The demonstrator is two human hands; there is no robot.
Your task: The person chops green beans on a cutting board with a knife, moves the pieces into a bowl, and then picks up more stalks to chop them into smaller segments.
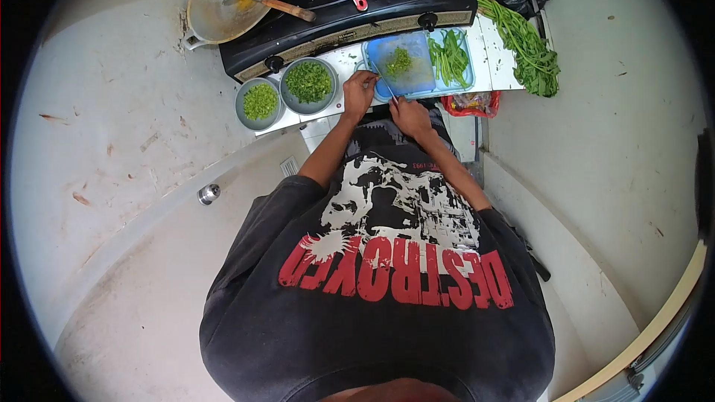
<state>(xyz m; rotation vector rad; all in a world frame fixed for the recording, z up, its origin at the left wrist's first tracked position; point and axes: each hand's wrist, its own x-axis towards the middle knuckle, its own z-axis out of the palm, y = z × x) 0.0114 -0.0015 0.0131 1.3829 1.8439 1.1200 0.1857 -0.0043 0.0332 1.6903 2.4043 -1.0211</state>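
Black T-shirt (372, 346): DESTROYED in big, distressed red capitals (426, 279) running across the chest, below a black-and-white print. Inverted from where I stand; every letter can be made out despite the worn edges. A line of small red characters (426, 166) at the hem end of that print: last part looks like 1993, rest too small to read. Stove (316, 33), front panel: small label (347, 36), lettering illegible to me.
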